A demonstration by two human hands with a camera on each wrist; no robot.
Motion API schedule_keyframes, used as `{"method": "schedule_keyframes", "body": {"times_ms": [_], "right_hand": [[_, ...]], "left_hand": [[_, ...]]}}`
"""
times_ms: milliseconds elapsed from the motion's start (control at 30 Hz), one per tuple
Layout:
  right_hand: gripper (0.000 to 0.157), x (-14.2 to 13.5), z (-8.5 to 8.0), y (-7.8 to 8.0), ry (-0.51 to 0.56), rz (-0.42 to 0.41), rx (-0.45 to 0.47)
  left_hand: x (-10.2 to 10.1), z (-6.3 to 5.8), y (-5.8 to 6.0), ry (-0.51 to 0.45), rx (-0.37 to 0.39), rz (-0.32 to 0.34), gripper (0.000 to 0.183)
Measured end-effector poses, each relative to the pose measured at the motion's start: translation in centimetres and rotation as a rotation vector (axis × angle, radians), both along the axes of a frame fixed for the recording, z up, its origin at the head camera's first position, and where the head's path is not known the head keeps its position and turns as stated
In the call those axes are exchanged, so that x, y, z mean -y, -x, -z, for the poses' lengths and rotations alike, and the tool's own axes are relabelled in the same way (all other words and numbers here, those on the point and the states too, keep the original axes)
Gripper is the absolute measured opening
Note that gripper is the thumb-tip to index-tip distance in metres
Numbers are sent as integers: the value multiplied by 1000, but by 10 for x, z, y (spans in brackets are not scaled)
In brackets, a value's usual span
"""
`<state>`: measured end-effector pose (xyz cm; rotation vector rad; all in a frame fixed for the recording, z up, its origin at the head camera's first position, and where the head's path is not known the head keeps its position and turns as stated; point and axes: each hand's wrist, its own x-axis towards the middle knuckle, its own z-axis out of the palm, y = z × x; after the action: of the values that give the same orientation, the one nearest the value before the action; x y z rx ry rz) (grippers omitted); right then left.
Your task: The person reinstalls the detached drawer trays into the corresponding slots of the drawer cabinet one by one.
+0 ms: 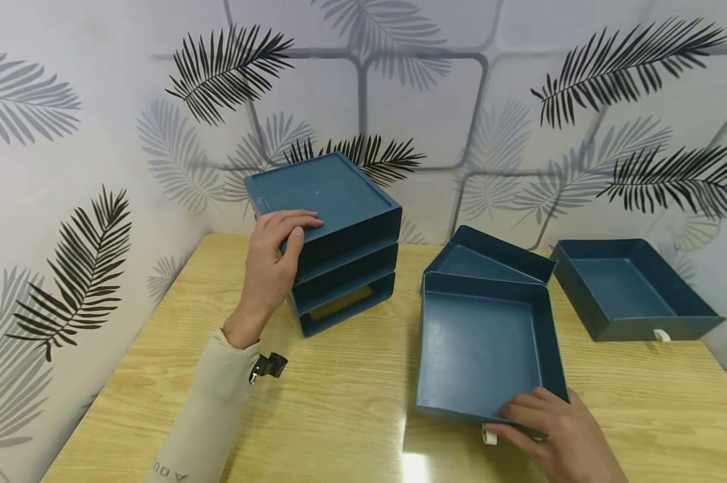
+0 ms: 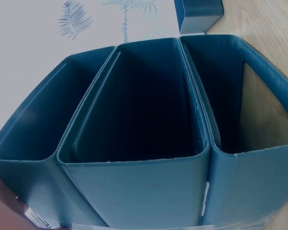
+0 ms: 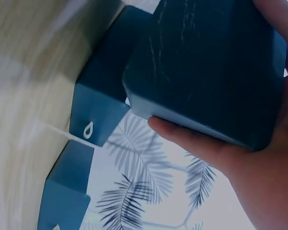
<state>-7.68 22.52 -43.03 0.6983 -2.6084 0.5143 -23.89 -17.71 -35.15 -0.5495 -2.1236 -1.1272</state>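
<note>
A blue plastic drawer cabinet (image 1: 321, 194) stands at the left of the table, its three stacked slots (image 2: 129, 105) facing front without drawers. My left hand (image 1: 273, 258) rests at its front left top edge, fingers lying on the top panel and thumb near the edge. On the right, my right hand (image 1: 550, 429) grips the front right corner of a blue drawer (image 1: 478, 342), which has a small white pull loop (image 1: 489, 435) on its front. That drawer is raised off the table. Its scratched underside (image 3: 201, 62) shows in the right wrist view, one digit lying along its side.
Behind the held drawer lies a second blue drawer (image 1: 490, 261), partly hidden by it. A third drawer (image 1: 635, 288) with a white loop sits at the far right. A leaf-patterned wall (image 1: 424, 107) closes off the back of the wooden table (image 1: 339, 389).
</note>
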Motion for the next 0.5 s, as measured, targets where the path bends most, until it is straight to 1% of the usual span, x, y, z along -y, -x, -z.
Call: {"method": "schedule_keyframes", "body": {"times_ms": [200, 367, 433, 500], "right_hand": [[26, 6, 3, 2, 26, -89, -47], [25, 11, 5, 7, 46, -176, -76], [24, 13, 5, 8, 40, -190, -69], [23, 15, 4, 8, 19, -183, -51]], "left_hand": [[-1, -1, 0, 0, 2, 0, 32], [0, -1, 0, 9, 9, -6, 33], [0, -1, 0, 8, 7, -4, 32], [-1, -1, 1, 6, 3, -3, 32]]}}
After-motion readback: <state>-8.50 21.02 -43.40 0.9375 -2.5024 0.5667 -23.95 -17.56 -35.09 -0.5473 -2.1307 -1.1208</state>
